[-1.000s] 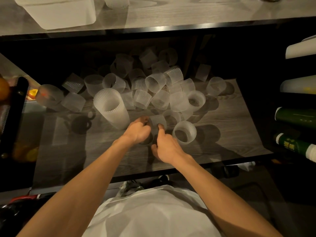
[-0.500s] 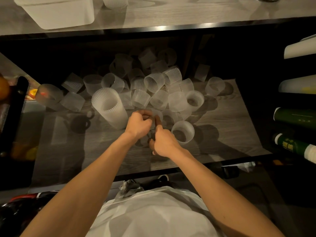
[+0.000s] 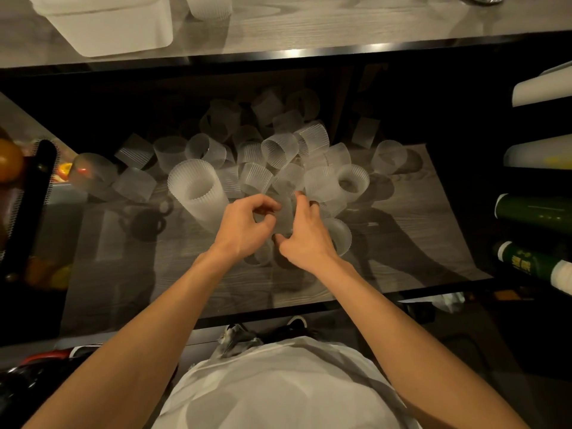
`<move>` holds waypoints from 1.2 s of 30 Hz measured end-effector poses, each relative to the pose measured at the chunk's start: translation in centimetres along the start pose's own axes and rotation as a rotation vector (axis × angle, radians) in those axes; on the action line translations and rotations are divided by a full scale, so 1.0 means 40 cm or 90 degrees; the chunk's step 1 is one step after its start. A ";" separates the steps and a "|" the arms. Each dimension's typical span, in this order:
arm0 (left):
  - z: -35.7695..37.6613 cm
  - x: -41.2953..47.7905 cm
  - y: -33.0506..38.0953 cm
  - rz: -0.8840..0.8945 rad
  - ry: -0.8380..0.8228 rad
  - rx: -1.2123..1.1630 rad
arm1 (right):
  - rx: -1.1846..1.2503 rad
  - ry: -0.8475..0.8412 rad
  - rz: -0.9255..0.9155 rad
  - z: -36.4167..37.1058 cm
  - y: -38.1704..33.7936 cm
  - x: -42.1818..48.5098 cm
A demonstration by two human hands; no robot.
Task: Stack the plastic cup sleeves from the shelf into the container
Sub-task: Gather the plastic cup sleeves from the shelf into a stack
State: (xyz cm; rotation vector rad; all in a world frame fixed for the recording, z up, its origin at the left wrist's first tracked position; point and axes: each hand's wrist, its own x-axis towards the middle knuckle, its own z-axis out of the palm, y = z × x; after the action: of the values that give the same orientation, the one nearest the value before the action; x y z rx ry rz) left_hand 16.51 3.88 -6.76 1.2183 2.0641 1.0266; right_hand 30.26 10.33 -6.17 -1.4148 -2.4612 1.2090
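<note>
— What are you holding?
— One sleeve (image 3: 284,216), between both hands. My right hand (image 3: 305,232) clamps it, fingers over the far edge and thumb under the near one. My left hand (image 3: 244,226) pinches its left side with curled fingers.
— And the others?
— The loose sleeves (image 3: 280,148) are heaped on the shelf (image 3: 402,243) just beyond, with a tall stack (image 3: 198,193) to the left. The container (image 3: 105,26) sits far left on the counter (image 3: 340,23).
</note>
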 end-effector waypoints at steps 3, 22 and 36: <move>-0.030 -0.034 -0.011 0.030 -0.011 0.025 | -0.004 -0.054 -0.006 0.003 -0.001 0.008; -0.045 -0.159 -0.155 -0.091 0.001 0.032 | -0.006 -0.104 -0.091 0.111 0.030 -0.021; -0.016 -0.090 -0.095 -0.035 0.002 0.056 | 0.013 0.017 -0.130 0.052 0.039 -0.018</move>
State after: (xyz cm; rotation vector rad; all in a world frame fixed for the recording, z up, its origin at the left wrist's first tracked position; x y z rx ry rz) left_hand 15.80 -0.69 -9.26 1.1962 2.1530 0.9229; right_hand 30.93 8.98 -8.42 -1.1335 -2.4941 1.1600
